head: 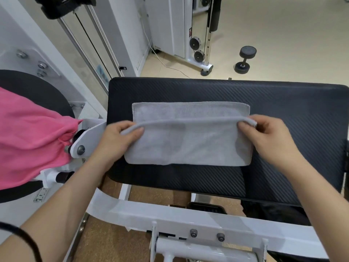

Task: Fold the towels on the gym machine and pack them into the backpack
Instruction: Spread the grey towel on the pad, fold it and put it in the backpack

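Left hand (120, 138): back turned up, thumb laid over the lifted edge of the grey towel (188, 146), fingers curled beneath, pinching its left corner.
Right hand (272, 137): back turned up, thumb and fingertips pinching the same edge at its right corner.
Left forearm (66, 195): bare, reaching in from the lower left, wrist about straight.
Right forearm (313, 188): bare, reaching in from the lower right, wrist about straight.
Spacing: hands level with each other, well apart.

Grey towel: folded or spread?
Mid-fold: left hand and right hand pinch one edge doubled over the grey towel; far strip uncovered.
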The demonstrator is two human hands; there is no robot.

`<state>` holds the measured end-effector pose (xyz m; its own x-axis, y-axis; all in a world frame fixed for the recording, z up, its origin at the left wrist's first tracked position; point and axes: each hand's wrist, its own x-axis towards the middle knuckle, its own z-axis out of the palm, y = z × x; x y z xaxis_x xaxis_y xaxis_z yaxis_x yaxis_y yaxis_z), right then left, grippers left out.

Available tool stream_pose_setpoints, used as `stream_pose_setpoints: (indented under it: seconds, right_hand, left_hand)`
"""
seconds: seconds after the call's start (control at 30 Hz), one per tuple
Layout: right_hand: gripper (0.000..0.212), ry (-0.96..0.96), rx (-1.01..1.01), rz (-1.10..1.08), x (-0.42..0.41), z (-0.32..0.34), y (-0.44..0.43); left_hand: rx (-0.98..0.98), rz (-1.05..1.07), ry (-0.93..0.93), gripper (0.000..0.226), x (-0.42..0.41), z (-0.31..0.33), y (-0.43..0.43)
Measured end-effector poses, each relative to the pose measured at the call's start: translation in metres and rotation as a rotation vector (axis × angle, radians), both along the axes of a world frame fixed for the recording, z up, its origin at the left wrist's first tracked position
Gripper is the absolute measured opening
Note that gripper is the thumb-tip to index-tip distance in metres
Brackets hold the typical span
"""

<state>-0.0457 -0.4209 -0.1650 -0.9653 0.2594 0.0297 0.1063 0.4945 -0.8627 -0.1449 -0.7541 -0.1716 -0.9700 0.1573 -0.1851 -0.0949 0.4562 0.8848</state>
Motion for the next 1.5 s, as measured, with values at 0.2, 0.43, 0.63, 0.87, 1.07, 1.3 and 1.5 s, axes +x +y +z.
stream_pose_setpoints:
  seconds: [0.2,0.43,0.63,0.87,1.07,1.3,1.5]
  right_hand:
    - [0.020,0.034,0.280,-0.169,-0.040,-0.009,0.001]
    - [0.020,0.125,0.394,-0.227,-0.041,-0.023,-0.004]
    - [0.026,0.068,0.591,-0.293,-0.047,-0.022,-0.009]
    - [0.039,-0.011,0.566,-0.177,-0.044,-0.010,0.012]
    - [0.013,-0.051,0.598,0.037,-0.046,0.000,0.015]
    - [0.012,-0.113,0.428,0.007,-0.068,0.048,0.019]
    - [0.035,0.271,0.801,-0.038,-0.139,0.075,-0.052]
  left_hand:
    - [-0.016,0.255,0.172,0.012,-0.046,-0.011,0.021]
    - [-0.025,0.305,0.246,0.005,-0.052,-0.019,0.025]
    - [-0.233,0.257,0.417,0.010,-0.048,-0.020,0.028]
    - [-0.507,0.163,0.537,0.029,-0.046,-0.028,0.033]
    - [-0.671,0.035,0.641,0.015,-0.051,-0.020,0.034]
    - [-0.354,-0.041,0.123,0.019,-0.020,-0.009,0.016]
    - [0.050,-0.102,-0.364,0.015,0.075,-0.032,0.021]
